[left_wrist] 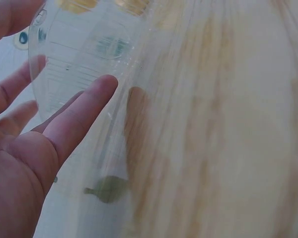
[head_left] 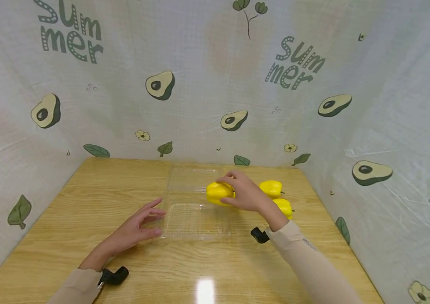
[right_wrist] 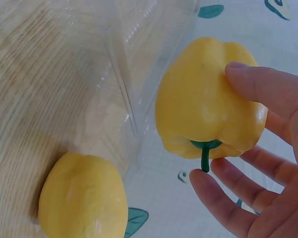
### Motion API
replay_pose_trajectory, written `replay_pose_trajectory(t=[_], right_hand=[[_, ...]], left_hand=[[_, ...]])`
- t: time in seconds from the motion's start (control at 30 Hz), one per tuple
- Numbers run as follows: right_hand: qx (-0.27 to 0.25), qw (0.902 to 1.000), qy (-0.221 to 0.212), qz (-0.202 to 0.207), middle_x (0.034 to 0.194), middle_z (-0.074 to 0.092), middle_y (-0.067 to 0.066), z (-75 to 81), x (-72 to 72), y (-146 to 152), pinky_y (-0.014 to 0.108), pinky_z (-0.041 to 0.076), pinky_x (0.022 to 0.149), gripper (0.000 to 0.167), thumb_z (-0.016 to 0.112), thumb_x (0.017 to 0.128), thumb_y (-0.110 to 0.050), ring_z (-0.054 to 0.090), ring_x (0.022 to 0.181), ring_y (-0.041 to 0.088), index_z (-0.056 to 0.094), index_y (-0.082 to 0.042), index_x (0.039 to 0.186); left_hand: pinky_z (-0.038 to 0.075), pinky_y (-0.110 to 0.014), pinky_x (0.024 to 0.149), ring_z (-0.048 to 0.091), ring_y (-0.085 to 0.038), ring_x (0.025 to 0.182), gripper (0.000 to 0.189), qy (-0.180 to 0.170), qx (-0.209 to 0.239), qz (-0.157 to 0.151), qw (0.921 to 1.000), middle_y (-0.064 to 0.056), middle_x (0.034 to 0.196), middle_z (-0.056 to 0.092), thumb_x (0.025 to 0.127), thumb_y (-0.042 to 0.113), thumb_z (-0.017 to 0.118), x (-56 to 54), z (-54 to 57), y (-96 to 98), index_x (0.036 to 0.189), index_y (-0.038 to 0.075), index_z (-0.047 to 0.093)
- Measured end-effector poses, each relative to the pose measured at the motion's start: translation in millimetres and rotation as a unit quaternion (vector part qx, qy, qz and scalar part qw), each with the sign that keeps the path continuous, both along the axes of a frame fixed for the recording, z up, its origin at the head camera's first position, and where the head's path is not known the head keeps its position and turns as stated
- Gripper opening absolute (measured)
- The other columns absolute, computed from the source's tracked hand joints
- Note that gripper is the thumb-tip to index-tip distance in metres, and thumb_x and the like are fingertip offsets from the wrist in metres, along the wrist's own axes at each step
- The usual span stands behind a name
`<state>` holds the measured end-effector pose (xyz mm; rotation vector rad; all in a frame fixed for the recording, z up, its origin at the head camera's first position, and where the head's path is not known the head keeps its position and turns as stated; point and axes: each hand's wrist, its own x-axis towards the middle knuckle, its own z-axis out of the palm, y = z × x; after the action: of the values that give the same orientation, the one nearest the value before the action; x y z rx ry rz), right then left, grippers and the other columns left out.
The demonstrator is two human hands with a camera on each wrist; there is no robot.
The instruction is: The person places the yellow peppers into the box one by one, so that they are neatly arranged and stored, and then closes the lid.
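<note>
My right hand (head_left: 247, 192) holds a yellow bell pepper (head_left: 218, 193) over the right side of a clear plastic container (head_left: 196, 236). In the right wrist view, the thumb presses one side of this pepper (right_wrist: 203, 99), the fingers are on the other, and its green stem points away from the container. Beside the container's left edge is my left hand (head_left: 139, 226), fingers spread and holding nothing. The left wrist view has its fingertips right by the clear plastic wall (left_wrist: 79, 59). Two more yellow bell peppers, a rear one (head_left: 270, 188) and a front one (head_left: 283, 207), lie to the right.
The container lies opened out, its second half (head_left: 194, 179) toward the back of the wooden table (head_left: 154, 274). A printed cloth (head_left: 200, 55) with avocados and leaves hangs behind and along both sides. Black wrist-worn devices (head_left: 114, 275) show at both sleeves.
</note>
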<state>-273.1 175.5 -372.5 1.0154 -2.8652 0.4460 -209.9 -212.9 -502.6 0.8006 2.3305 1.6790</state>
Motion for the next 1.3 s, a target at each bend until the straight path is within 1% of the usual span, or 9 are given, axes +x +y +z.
replay_pose_trajectory(t=[0.3, 0.4, 0.53, 0.7, 0.93, 1.13, 1.3], right_hand=[[0.003, 0.9998, -0.01, 0.015, 0.133, 0.059, 0.01, 1.3, -2.8, -24.2, 0.044, 0.054, 0.097, 0.055, 0.084, 0.094, -0.027, 0.056, 0.116, 0.029, 0.064, -0.015, 0.144], [0.001, 0.9997, -0.014, 0.018, 0.131, 0.058, 0.01, 0.5, -2.9, -32.4, 0.043, 0.054, 0.095, 0.055, 0.084, 0.094, -0.026, 0.056, 0.112, 0.027, 0.064, -0.015, 0.144], [-0.006, 0.9996, -0.022, 0.019, 0.127, 0.058, 0.009, -3.1, -2.8, -42.8, 0.042, 0.054, 0.094, 0.054, 0.085, 0.094, -0.025, 0.056, 0.109, 0.025, 0.065, -0.015, 0.143], [-0.006, 0.9994, -0.026, 0.025, 0.127, 0.057, 0.009, -9.4, -6.0, -54.0, 0.041, 0.054, 0.095, 0.054, 0.086, 0.093, -0.025, 0.056, 0.109, 0.025, 0.065, -0.015, 0.141], [0.009, 0.9992, -0.035, 0.018, 0.126, 0.056, 0.007, -15.2, -8.2, -70.7, 0.039, 0.053, 0.095, 0.054, 0.086, 0.093, -0.028, 0.054, 0.11, 0.024, 0.064, -0.017, 0.141], [0.011, 0.9988, -0.048, 0.007, 0.126, 0.056, 0.008, -18.4, -5.3, -83.7, 0.04, 0.054, 0.096, 0.053, 0.086, 0.093, -0.028, 0.056, 0.108, 0.024, 0.064, -0.017, 0.14], [0.019, 0.9987, -0.047, -0.003, 0.128, 0.056, 0.008, -21.9, -3.6, -93.5, 0.039, 0.055, 0.097, 0.054, 0.085, 0.093, -0.03, 0.057, 0.109, 0.024, 0.065, -0.017, 0.141]], left_hand=[[0.047, -0.06, 0.11, 0.043, -0.054, 0.146, 0.051, 0.006, -0.001, 0.002, 1.0, -0.016, 0.177, 0.012, 0.102, 0.012, 0.074, 0.1, 0.8, 0.9, 0.148, 0.002, 0.055], [0.048, -0.059, 0.11, 0.043, -0.054, 0.145, 0.052, 0.004, 0.0, 0.003, 1.0, -0.016, 0.177, 0.012, 0.101, 0.012, 0.074, 0.2, 0.7, 0.8, 0.148, 0.002, 0.055], [0.048, -0.059, 0.11, 0.043, -0.055, 0.145, 0.052, 0.003, 0.003, 0.001, 1.0, -0.016, 0.177, 0.012, 0.101, 0.012, 0.074, 0.0, 0.0, 0.5, 0.148, 0.002, 0.055], [0.048, -0.058, 0.11, 0.043, -0.055, 0.145, 0.051, 0.003, 0.006, -0.004, 1.0, -0.016, 0.177, 0.011, 0.102, 0.012, 0.073, 0.0, -0.3, 0.2, 0.148, 0.002, 0.055], [0.049, -0.058, 0.11, 0.043, -0.055, 0.145, 0.05, 0.001, 0.002, -0.001, 1.0, -0.014, 0.178, 0.012, 0.102, 0.012, 0.073, -0.8, -0.4, -0.4, 0.148, 0.003, 0.055], [0.049, -0.058, 0.11, 0.043, -0.055, 0.144, 0.049, 0.0, 0.002, -0.001, 1.0, -0.015, 0.177, 0.012, 0.102, 0.012, 0.073, -0.5, 0.1, -0.3, 0.148, 0.003, 0.056], [0.051, -0.054, 0.111, 0.044, -0.053, 0.145, 0.049, -0.009, -0.004, 0.007, 0.9999, -0.012, 0.178, 0.013, 0.102, 0.013, 0.073, 0.1, -0.8, 0.1, 0.148, 0.004, 0.057]])
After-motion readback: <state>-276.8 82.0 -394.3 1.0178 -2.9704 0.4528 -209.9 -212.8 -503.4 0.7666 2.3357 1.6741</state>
